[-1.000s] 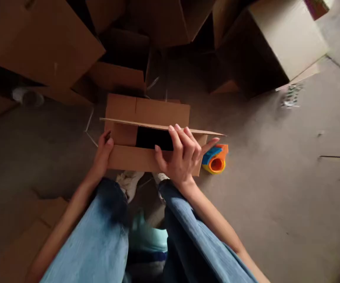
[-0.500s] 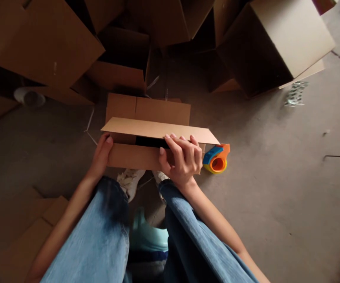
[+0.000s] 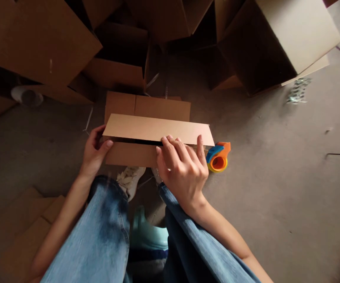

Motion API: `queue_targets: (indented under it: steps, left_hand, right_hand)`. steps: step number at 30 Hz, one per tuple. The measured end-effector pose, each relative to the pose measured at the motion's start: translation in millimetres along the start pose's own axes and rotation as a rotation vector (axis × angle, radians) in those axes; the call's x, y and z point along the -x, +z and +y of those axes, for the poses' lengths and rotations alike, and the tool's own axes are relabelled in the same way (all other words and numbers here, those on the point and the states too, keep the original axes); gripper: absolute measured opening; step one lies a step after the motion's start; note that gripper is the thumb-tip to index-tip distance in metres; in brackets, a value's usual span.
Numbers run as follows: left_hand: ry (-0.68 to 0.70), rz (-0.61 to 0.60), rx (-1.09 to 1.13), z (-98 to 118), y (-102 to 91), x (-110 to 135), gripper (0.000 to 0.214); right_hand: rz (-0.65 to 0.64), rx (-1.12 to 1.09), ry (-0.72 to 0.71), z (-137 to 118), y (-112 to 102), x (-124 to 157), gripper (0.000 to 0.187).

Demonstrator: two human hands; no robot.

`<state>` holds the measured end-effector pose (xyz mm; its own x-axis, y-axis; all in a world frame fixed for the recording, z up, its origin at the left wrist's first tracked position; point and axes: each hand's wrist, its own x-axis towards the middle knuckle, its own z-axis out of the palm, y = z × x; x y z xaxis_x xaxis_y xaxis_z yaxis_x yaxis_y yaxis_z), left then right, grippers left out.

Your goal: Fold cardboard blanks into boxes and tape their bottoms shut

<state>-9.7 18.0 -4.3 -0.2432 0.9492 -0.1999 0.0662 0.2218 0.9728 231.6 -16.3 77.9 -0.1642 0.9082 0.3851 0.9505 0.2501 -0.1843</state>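
Observation:
A cardboard box (image 3: 146, 155) lies on the concrete floor in front of my knees. Its long top flap (image 3: 156, 129) is folded down almost flat, leaving a thin dark slit above the near flap (image 3: 128, 154). My left hand (image 3: 95, 151) grips the left end of the box at the flaps. My right hand (image 3: 180, 167) curls over the near flap, with its fingertips at the slit and against the long flap. Just right of my right hand stands an orange, blue and yellow tape dispenser (image 3: 218, 157). The box's interior is hidden.
Several large cardboard boxes (image 3: 40, 43) are heaped along the far side of the floor. Flattened cardboard (image 3: 25, 239) lies at lower left. A crumpled silvery scrap (image 3: 298, 90) lies at upper right. My jeans-covered knees (image 3: 105, 232) and shoes are below the box.
The long flap has swung down from nearly edge-on to almost flat, narrowing the dark opening. My right hand has shifted slightly right and closer to me, and the view has tilted slightly.

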Motion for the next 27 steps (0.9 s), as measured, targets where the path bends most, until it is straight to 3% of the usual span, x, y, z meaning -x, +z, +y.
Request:
queue_targets:
  steps: [5,15,20,27]
  left_hand:
    - [0.135,0.001,0.005,4.5,3.7,4.9,0.064]
    - [0.471,0.031,-0.186,14.0,7.3,10.8,0.04]
    - [0.447,0.005,-0.266,20.9,8.3,12.9,0.022]
    - [0.412,0.0,-0.309,22.5,9.1,13.1,0.019]
  right_hand:
    - [-0.085,0.012,0.007,-3.6,-1.7,-1.0,0.025]
    - [-0.224,0.037,0.04,-4.2,-9.8,-12.5,0.023]
    - [-0.278,0.034,0.037,0.9,-13.5,-15.4,0.027]
    - [-0.292,0.036,0.05,1.6,-14.9,-16.9,0.028]
